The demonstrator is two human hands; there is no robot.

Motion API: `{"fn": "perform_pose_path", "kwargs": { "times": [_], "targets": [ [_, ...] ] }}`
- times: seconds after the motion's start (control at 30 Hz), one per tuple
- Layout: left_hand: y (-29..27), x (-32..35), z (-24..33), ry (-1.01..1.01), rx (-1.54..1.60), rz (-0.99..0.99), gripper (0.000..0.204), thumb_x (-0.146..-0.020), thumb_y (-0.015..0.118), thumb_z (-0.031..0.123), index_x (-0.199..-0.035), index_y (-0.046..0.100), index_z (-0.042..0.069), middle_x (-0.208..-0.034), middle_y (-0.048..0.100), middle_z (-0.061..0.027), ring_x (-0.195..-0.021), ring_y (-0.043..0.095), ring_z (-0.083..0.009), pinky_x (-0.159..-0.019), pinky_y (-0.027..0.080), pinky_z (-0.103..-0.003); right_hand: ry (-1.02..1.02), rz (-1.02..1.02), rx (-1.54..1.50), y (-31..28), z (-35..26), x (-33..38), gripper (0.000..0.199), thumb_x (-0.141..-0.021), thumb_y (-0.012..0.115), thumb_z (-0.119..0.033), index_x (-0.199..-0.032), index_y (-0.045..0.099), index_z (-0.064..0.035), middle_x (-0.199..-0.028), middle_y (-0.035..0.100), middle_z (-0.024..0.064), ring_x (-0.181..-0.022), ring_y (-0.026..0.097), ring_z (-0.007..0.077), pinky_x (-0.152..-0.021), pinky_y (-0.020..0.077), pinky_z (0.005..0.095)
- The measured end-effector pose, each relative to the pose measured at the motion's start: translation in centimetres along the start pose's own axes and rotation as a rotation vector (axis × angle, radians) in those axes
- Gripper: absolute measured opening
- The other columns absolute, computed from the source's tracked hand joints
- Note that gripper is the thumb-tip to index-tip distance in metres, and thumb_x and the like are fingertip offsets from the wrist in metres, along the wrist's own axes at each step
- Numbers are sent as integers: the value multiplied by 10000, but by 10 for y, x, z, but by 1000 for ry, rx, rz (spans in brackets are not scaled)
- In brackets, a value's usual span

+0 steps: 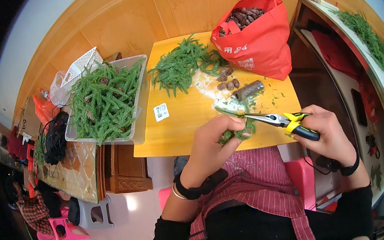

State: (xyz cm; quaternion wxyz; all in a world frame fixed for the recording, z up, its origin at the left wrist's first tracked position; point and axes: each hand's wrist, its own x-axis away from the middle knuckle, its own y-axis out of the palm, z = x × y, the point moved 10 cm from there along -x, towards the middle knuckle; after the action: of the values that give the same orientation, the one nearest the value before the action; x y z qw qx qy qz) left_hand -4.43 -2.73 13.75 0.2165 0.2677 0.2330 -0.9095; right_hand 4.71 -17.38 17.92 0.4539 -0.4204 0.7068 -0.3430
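My left hand [210, 148] pinches a green artificial pine sprig [250, 127] over the near edge of the yellow table [179, 125]. A pair of long-nose pliers [272, 120] with yellow and black handles is in my right hand [329, 131], its fingers wrapped round the grips. The plier jaws point left and meet the sprig's stem by my left fingertips; whether they are clamped on it I cannot tell. Just beyond lie a dark brown cylinder [249, 90] and several small pine cones [230, 85]. More loose green sprigs [176, 66] are heaped at the table's far left.
A red bag [258, 45] full of pine cones [244, 17] stands at the back right. Left of the table, a clear plastic bin [139, 85] holds green sprigs with cones. A white label [161, 112] and green scraps lie on the tabletop. Shelving [333, 62] borders the right side.
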Motion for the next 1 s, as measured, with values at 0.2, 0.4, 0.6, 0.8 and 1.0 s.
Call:
{"fn": "perform_pose_path", "kwargs": {
  "times": [0.2, 0.4, 0.6, 0.8, 1.0],
  "targets": [
    [-3, 0, -1, -89, 182, 23, 207, -682, 675, -53, -821, 536, 12, -866, 601, -108, -842, 590, -179, -754, 459, -280, 211, -77, -355, 14, 30, 11, 190, -632, 656, -74, -809, 638, -8, -717, 588, 99, -831, 563, 242, -776, 426, 320],
    [1, 3, -7, -214, 324, -16, 231, -694, 664, -23, -865, 516, 23, -904, 578, -100, -890, 571, -176, -791, 441, -287, 213, -170, -373, 21, 25, 10, 195, -639, 656, -90, -817, 643, -11, -718, 598, 88, -819, 563, 234, -765, 426, 321],
    [7, 4, -12, -271, 439, -66, 222, -696, 648, 0, -862, 504, 28, -873, 544, -65, -887, 559, -159, -793, 432, -279, 174, -216, -391, 22, 18, 7, 146, -647, 655, -94, -772, 646, -17, -642, 580, 77, -748, 562, 231, -752, 431, 320],
    [5, 4, -11, -317, 423, -69, 213, -689, 650, 17, -854, 517, 34, -867, 537, -47, -823, 521, -117, -753, 408, -248, 110, -214, -378, 24, 15, 5, 97, -659, 653, -101, -696, 619, -19, -623, 591, 71, -655, 570, 229, -810, 419, 334],
    [5, 4, -11, -331, 394, -87, 207, -679, 660, 21, -838, 528, 40, -859, 538, -30, -811, 511, -104, -742, 400, -238, 46, -154, -400, 19, 7, 1, 148, -682, 667, -99, -637, 549, -23, -543, 449, 83, -572, 483, 241, -589, 414, 320]
  ]
}}
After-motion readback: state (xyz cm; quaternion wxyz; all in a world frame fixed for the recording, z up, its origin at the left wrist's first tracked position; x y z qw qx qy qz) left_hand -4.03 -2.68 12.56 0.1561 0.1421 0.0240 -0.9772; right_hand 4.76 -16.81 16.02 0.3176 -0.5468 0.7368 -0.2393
